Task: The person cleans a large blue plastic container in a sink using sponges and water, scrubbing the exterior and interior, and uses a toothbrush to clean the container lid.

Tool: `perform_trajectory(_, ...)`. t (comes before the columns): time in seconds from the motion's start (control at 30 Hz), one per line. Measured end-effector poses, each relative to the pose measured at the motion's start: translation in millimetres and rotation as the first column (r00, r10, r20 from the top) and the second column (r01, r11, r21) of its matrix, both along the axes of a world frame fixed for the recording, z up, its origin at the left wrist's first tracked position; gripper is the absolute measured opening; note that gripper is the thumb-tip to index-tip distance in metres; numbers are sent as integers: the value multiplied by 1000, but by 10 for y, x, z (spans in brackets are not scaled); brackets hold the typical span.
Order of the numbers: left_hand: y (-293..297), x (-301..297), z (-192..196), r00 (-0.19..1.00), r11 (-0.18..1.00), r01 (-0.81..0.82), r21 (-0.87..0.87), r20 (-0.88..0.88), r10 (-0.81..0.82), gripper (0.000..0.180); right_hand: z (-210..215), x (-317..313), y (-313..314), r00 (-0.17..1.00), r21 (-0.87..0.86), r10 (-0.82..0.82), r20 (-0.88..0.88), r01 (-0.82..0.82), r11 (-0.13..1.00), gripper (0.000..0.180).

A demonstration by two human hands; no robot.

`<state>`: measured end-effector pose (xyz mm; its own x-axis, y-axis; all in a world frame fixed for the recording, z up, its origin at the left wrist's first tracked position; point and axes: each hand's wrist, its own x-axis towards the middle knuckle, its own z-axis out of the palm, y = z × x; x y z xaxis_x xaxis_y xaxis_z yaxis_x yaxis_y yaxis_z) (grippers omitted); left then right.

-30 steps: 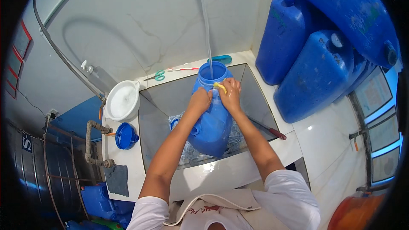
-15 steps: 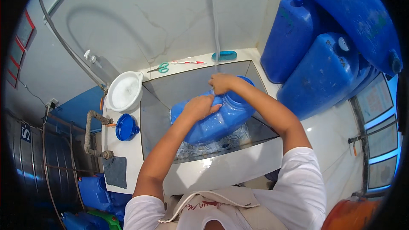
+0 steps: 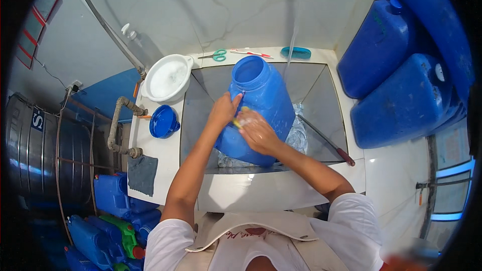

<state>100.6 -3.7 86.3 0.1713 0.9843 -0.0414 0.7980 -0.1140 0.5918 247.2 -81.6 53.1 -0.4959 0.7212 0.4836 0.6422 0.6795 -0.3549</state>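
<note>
A large blue plastic jug [image 3: 273, 103] stands tilted in the grey sink [image 3: 326, 120], its round open mouth at the upper end. My left hand [image 3: 222, 109] is closed on the jug's left side, just below the neck. Against the jug's near side is my right hand [image 3: 255, 129], fingers bent over a small yellow sponge [image 3: 236, 122] that shows only at its edge. Suds cover those fingers. Beneath the jug lies crumpled-looking clear plastic [image 3: 299, 135]. A thin stream of water [image 3: 291, 45] falls behind the jug.
On the ledge are a white basin of suds [image 3: 168, 78], blue lid [image 3: 164, 121], scissors [image 3: 219, 55], toothbrush [image 3: 251, 53], teal brush [image 3: 296, 52] and grey cloth [image 3: 142, 174]. A rod with a dark red handle [image 3: 345, 157] leans over the sink's right edge. Blue jerrycans [image 3: 404, 103] stand right.
The jug has turned from lying sideways to mouth upward and away. My left hand has moved to below its neck; my right hand has left the mouth area for the near side, with the sponge.
</note>
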Motion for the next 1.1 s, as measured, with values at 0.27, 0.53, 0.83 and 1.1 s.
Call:
perform_trajectory(0.27,196,-328,-185,978,988,-91,-125,176,112,53,-54,-70,-54,999,51,-20,31,18,999,23)
perform_trajectory(0.53,377,-487,-323,896,897,-189,-400,303,324,51,136,-649,-19,973,69,200,-115,-193,979,21)
perform_trajectory(0.83,190,-847,-659,732,816,-322,-481,419,536,50,-476,-451,198,955,-26,178,-237,-190,981,19)
perform_trajectory(1.1,71,-1065,-680,702,726,-382,-571,332,630,52,-885,-419,-254,909,-36,288,-301,-313,949,20)
